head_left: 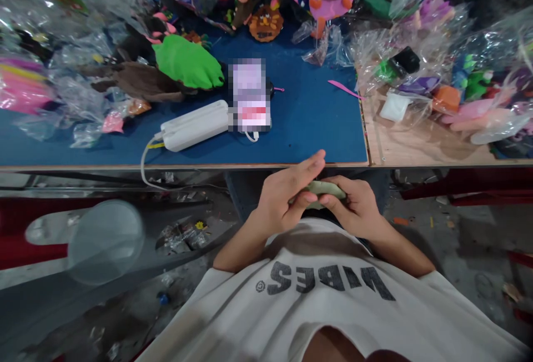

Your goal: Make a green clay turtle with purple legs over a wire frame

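Lengthwise, the pale green piece [327, 187] runs left-to-right, pinched by the left hand [280, 196] and right hand [358, 205].

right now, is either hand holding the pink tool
No, the pink tool lies at the right edge of the blue tabletop, while the right hand grips a pale green piece and the left hand touches it.

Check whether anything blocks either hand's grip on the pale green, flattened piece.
Nothing visible does. The right hand holds the pale green, flattened piece and the left hand is against it, just off the near edge of the blue tabletop. The hands hide part of it.
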`<control>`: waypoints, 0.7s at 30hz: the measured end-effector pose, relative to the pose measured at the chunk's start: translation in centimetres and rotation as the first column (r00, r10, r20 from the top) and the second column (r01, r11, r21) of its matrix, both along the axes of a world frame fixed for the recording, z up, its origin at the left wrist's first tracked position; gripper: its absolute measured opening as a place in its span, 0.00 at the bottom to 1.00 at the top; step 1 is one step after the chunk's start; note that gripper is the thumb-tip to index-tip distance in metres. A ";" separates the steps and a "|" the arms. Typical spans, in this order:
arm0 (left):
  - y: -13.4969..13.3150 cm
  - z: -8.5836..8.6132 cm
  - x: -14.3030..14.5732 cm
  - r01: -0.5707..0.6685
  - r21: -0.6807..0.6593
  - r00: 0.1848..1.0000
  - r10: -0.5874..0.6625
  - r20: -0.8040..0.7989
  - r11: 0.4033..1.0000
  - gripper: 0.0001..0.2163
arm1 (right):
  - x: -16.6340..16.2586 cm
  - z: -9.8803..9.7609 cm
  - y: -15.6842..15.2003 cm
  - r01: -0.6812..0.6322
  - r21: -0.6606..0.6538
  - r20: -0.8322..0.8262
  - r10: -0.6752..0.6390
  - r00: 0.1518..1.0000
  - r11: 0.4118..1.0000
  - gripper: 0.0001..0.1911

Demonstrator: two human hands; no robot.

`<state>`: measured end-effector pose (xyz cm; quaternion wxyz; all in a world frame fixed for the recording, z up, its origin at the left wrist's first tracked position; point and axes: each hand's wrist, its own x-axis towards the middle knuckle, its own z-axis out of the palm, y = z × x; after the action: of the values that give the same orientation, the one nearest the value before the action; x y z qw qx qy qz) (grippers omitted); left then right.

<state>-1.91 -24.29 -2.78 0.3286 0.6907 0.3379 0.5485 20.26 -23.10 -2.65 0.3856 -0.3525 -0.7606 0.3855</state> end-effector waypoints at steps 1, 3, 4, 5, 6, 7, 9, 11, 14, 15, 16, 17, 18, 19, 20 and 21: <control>0.1 -0.1 -0.1 0.033 0.018 0.999 -0.033 -0.030 0.999 0.23 | 0.0 0.0 0.0 -0.008 -0.001 0.000 0.008 1.000 1.000 0.11; 0.2 -0.3 -0.1 0.051 0.023 0.996 -0.049 -0.076 0.998 0.22 | -0.1 0.1 0.0 -0.004 0.006 -0.006 0.004 1.000 1.000 0.11; 0.1 -0.3 -0.1 0.040 0.023 0.996 -0.038 -0.086 0.999 0.21 | -0.1 0.1 0.0 0.002 0.012 -0.010 -0.002 1.000 1.000 0.11; 0.1 -0.3 0.0 0.030 0.033 0.996 -0.027 -0.085 0.999 0.20 | -0.2 0.1 0.0 0.005 0.018 -0.014 -0.005 1.000 1.000 0.10; 0.0 -0.3 0.1 0.026 0.044 0.997 -0.023 -0.075 0.999 0.20 | -0.2 0.1 0.0 0.003 0.019 -0.017 -0.002 1.000 1.000 0.10; 0.0 -0.2 0.3 0.023 0.046 0.998 -0.020 -0.062 0.999 0.19 | -0.2 0.0 -0.1 -0.003 0.016 -0.020 0.003 1.000 1.000 0.10; -0.2 0.0 0.6 0.011 0.008 1.000 -0.011 0.000 1.000 0.17 | -0.1 0.0 -0.2 -0.009 -0.006 -0.013 0.009 1.000 1.000 0.11; -0.3 -0.1 0.8 -0.012 -0.103 0.989 0.027 0.147 0.995 0.19 | 0.0 -0.3 -0.3 0.044 -0.045 -0.028 -0.045 0.999 0.998 0.12; -0.4 -1.1 0.9 0.043 -0.269 0.911 0.073 0.405 0.962 0.26 | -0.1 -1.1 -0.2 0.257 -0.129 -0.181 -0.277 0.943 0.958 0.14; -0.4 -1.7 0.9 0.081 -0.319 0.888 0.077 0.453 0.944 0.27 | -0.2 -1.5 -0.1 0.309 -0.175 -0.251 -0.345 0.904 0.935 0.17; -0.4 -2.3 1.0 0.124 -0.364 0.874 0.072 0.481 0.923 0.28 | -0.5 -1.8 0.0 0.327 -0.223 -0.310 -0.385 0.869 0.918 0.19; -0.4 -2.9 1.2 0.177 -0.403 0.864 0.055 0.501 0.898 0.31 | -0.8 -2.2 0.2 0.314 -0.269 -0.346 -0.395 0.851 0.911 0.22; -0.4 -3.3 1.5 0.232 -0.429 0.847 0.036 0.531 0.873 0.37 | -1.3 -2.5 0.3 0.282 -0.304 -0.362 -0.384 0.850 0.910 0.23; -0.4 -3.6 1.9 0.284 -0.440 0.818 0.025 0.575 0.852 0.44 | -1.7 -2.6 0.5 0.246 -0.329 -0.359 -0.362 0.860 0.912 0.24; -0.4 -3.8 2.4 0.325 -0.445 0.781 0.028 0.624 0.835 0.50 | -2.2 -2.7 0.6 0.225 -0.341 -0.343 -0.344 0.874 0.913 0.23; -0.3 -3.8 3.0 0.354 -0.449 0.743 0.045 0.668 0.820 0.55 | -2.8 -2.7 0.6 0.228 -0.338 -0.318 -0.339 0.886 0.913 0.22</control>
<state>1.08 -24.62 -6.57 0.6552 0.3580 0.2833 0.6019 17.50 -22.50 -5.39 0.5183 -0.4348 -0.5487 0.4912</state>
